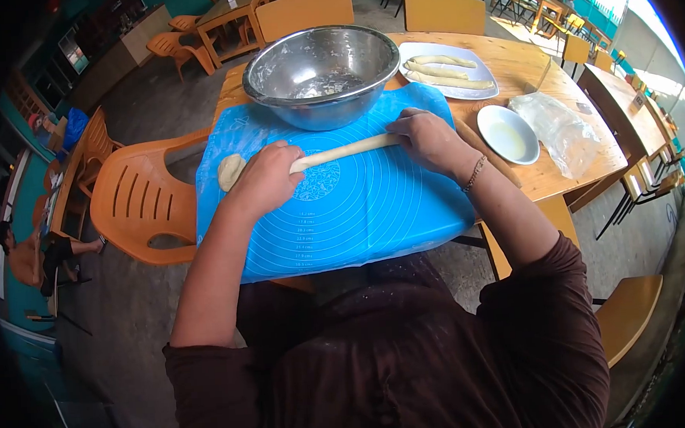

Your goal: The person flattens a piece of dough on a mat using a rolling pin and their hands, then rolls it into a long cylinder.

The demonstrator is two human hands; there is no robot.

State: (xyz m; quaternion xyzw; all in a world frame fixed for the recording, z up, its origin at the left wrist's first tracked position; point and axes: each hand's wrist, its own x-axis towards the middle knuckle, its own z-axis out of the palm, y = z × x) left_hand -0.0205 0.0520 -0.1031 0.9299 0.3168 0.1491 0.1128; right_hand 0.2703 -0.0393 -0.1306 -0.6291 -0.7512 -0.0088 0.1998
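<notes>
An orange slatted plastic chair (144, 201) stands well to the left of the left hand, beside the wooden table (528, 68). Just left of that hand, a small, flattened, pale lump of dough (230, 171) lies on the blue silicone rolling mat (358, 213) printed with rings. The left hand (267, 179) lies palm down with its fingers loosely bent, pressing on the left end of a long thin rope of pale dough (343, 152) rather than closing round it. The rope is smooth, even and cream-coloured, and lies across the mat from one hand to the other. Beyond the hands, a large round steel bowl (323, 71) sits on the mat's far edge. The right hand (431, 139) rests the same way, palm down, covering the rope's right end. Beyond it, a white tray (484, 79) holds finished dough sticks (447, 75). Right of it are a small white dish (507, 133) and a crumpled clear plastic bag (559, 129).
</notes>
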